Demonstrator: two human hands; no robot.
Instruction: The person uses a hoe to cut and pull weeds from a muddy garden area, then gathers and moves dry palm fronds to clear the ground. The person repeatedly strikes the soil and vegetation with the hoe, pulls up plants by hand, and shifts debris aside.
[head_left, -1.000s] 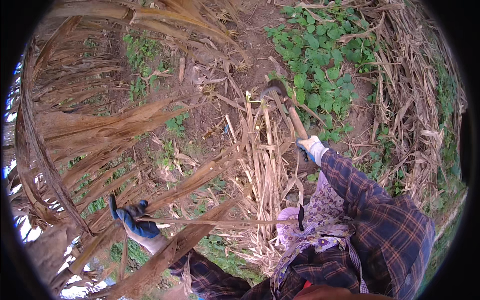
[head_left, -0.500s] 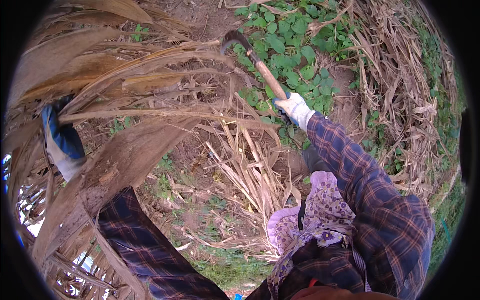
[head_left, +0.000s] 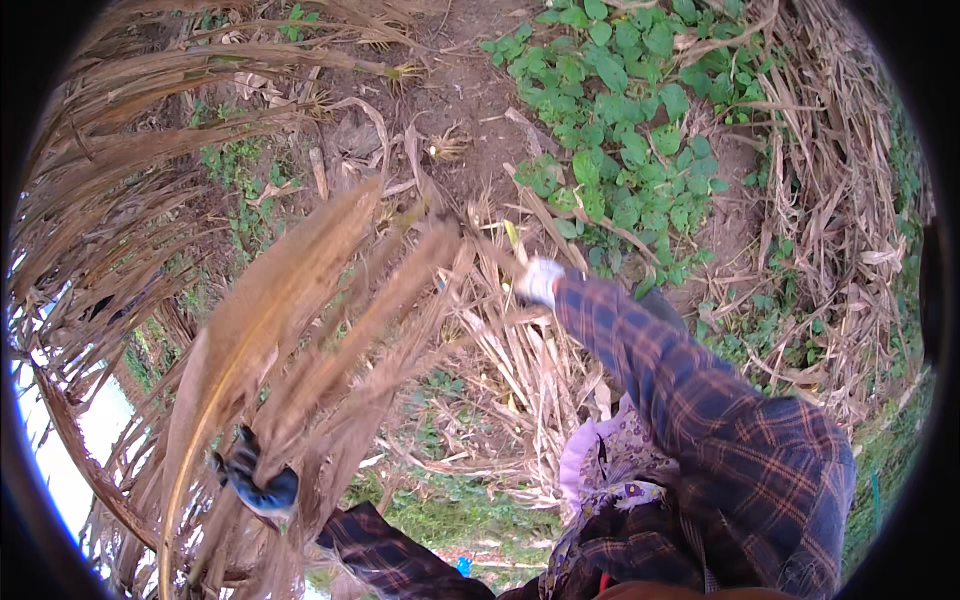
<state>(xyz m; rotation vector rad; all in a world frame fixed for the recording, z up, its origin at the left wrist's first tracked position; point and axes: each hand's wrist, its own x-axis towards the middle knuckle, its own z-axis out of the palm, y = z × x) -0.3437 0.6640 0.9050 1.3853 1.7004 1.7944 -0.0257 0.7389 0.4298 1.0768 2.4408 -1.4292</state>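
Observation:
My left hand (head_left: 262, 487), in a blue, black and white glove, is closed around dry brown corn stalks (head_left: 345, 340) at the lower left. Their long leaves slant up toward the middle and are blurred by motion. A wide tan leaf (head_left: 255, 310) hangs just above this hand. Near the centre, my right hand (head_left: 540, 281), in a white glove, is closed on a wooden-handled sickle. The handle is only a smear toward the stalk bases, and its blade cannot be made out now.
Cut pale stalks (head_left: 515, 365) lie in a heap below my right hand. Green leafy plants (head_left: 630, 130) grow at the upper right, beside a long bank of dry stalks (head_left: 825, 200). More dry stalks (head_left: 110, 210) stand on the left. Bare soil (head_left: 465, 75) shows at the top.
My left hand has come down and toward me with the stalks, which now lean lower. My right hand has swung the sickle left and down to the stalk bases.

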